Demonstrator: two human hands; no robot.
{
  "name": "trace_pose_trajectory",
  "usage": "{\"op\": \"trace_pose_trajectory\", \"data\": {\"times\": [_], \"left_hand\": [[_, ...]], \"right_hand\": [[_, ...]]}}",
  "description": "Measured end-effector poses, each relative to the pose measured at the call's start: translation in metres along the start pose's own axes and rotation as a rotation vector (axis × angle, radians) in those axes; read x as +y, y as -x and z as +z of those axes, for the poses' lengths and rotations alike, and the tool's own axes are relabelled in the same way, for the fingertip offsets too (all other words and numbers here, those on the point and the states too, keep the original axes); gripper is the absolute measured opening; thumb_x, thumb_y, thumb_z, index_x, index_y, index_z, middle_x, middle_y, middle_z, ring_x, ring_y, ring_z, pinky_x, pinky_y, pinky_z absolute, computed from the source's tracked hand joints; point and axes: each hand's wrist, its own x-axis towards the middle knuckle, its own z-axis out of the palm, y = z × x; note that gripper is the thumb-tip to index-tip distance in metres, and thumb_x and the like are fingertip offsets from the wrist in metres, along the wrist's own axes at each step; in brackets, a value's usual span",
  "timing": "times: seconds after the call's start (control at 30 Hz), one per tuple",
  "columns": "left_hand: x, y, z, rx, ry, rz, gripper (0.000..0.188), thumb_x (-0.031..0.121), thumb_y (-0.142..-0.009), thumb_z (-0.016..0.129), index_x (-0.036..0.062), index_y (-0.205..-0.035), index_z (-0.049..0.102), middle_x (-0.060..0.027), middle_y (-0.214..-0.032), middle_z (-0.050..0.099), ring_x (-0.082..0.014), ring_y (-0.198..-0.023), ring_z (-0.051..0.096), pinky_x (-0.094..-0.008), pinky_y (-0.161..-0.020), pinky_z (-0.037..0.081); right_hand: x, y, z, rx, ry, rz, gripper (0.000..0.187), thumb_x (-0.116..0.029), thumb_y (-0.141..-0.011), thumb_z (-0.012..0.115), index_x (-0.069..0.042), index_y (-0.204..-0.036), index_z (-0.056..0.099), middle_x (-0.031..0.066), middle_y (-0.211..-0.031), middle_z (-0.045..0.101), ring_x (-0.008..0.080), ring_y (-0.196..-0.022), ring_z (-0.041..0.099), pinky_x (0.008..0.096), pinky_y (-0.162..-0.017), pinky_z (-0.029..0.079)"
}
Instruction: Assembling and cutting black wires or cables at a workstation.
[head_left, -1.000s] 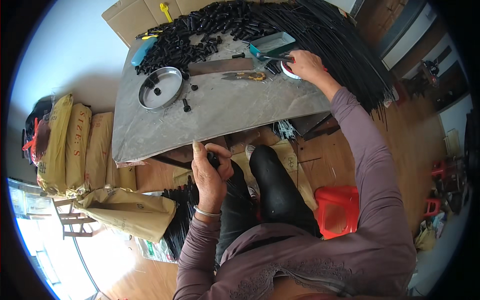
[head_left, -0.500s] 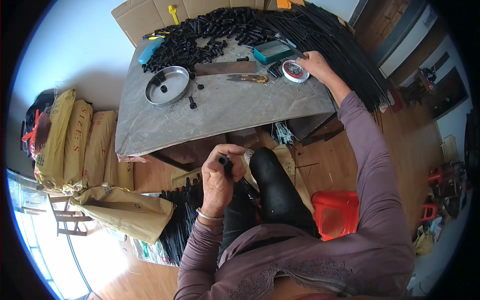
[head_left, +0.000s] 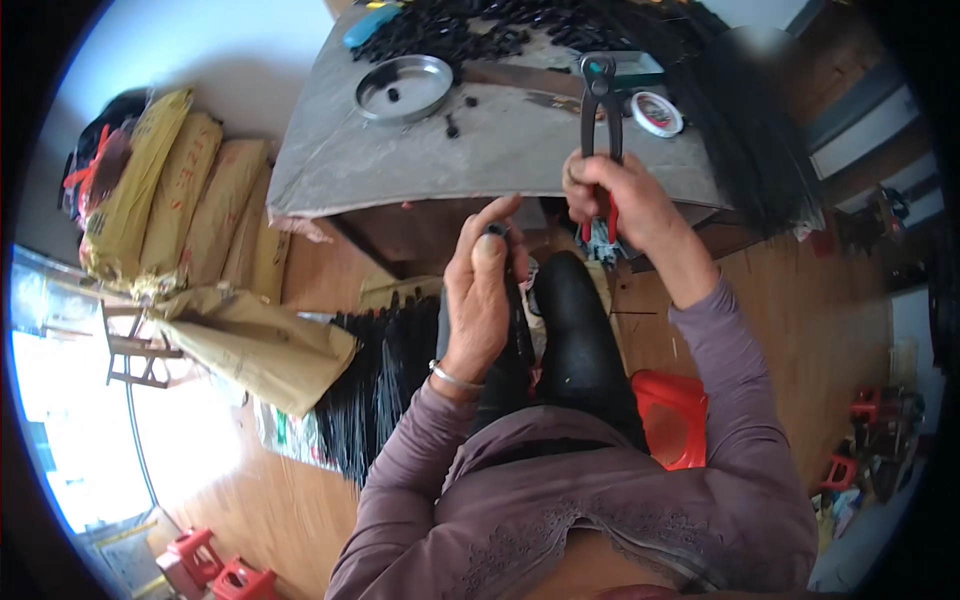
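Observation:
My left hand (head_left: 474, 300) is closed around a black tube (head_left: 495, 229); its round hollow end shows beside the thumb, and most of the rest is hidden by the fingers. To its right, my right hand (head_left: 625, 195) grips a pair of pliers (head_left: 600, 90) with dark metal jaws pointing away from me and red handle ends below the fist. Both hands are near the table's front edge, apart from each other. On the grey table (head_left: 350, 165) are a round metal dish (head_left: 425, 92) with a small black piece in it and a black fitting (head_left: 452, 128).
Black plastic parts (head_left: 480, 38) are heaped at the back, beside long black rods (head_left: 750, 130). A white round tin (head_left: 657, 115) stands near a teal tray (head_left: 640, 72). Stuffed sacks (head_left: 180, 200) stand at left; a red stool (head_left: 675, 420) is on the floor at right.
My right hand has come back from beside the tin toward me, bringing the pliers upright. My left hand still holds the black tube. The whole view has shifted.

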Motion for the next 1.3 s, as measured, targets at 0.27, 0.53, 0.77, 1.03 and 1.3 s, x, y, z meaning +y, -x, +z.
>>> {"op": "trace_pose_trajectory", "data": {"times": [0.27, 0.53, 0.77, 1.03, 1.3], "left_hand": [[-0.004, 0.023, -0.024, 0.154, -0.147, 0.105, 0.035, 0.025, -0.101, 0.044, 0.0020, -0.125, 0.055, 0.0015, -0.088, 0.046, -0.0043, -0.066, 0.041, -0.0193, -0.058, 0.036], [0.001, 0.039, -0.022, 0.241, -0.126, 0.123, 0.042, 0.021, -0.101, 0.041, 0.0001, -0.137, 0.044, -0.0007, -0.093, 0.047, -0.0073, -0.072, 0.041, -0.0203, -0.063, 0.036], [0.001, 0.043, -0.028, 0.204, -0.147, 0.088, 0.049, 0.027, -0.103, 0.036, -0.0024, -0.142, 0.033, -0.0138, -0.143, 0.041, -0.0201, -0.130, 0.039, -0.0303, -0.108, 0.028], [0.002, 0.059, -0.033, 0.232, -0.132, 0.082, 0.051, 0.025, -0.101, 0.038, -0.0003, -0.145, 0.029, -0.0136, -0.136, 0.045, -0.0195, -0.122, 0.045, -0.0293, -0.101, 0.035], [0.007, 0.049, -0.041, 0.190, 0.014, 0.028, 0.060, 0.045, -0.101, 0.035, 0.0022, -0.144, 0.033, 0.0031, -0.085, 0.047, -0.0056, -0.066, 0.041, -0.0196, -0.058, 0.035]], "right_hand": [[0.044, 0.003, 0.086, 0.129, 0.218, -0.119, 0.017, -0.020, -0.088, 0.056, -0.005, -0.084, 0.063, -0.0038, -0.067, 0.055, 0.0044, -0.060, 0.051, 0.0210, -0.054, 0.039], [0.057, -0.001, 0.125, 0.335, 0.158, -0.143, 0.018, -0.019, -0.091, 0.059, -0.002, -0.085, 0.060, -0.0045, -0.065, 0.052, 0.0032, -0.058, 0.045, 0.0230, -0.050, 0.037], [0.078, -0.008, 0.131, 0.394, 0.348, -0.395, 0.013, -0.014, -0.089, 0.060, -0.001, -0.088, 0.057, -0.0002, -0.071, 0.051, 0.0055, -0.064, 0.043, 0.0239, -0.056, 0.039], [0.063, 0.003, 0.132, 0.201, 0.569, -0.559, 0.012, -0.005, -0.084, 0.061, 0.001, -0.092, 0.055, 0.0080, -0.078, 0.054, 0.0169, -0.067, 0.056, 0.0272, -0.060, 0.045], [0.052, 0.001, 0.126, 0.136, 0.331, -0.281, 0.012, -0.012, -0.091, 0.062, -0.002, -0.098, 0.060, -0.0036, -0.077, 0.057, 0.0042, -0.067, 0.051, 0.0188, -0.060, 0.040]]}}
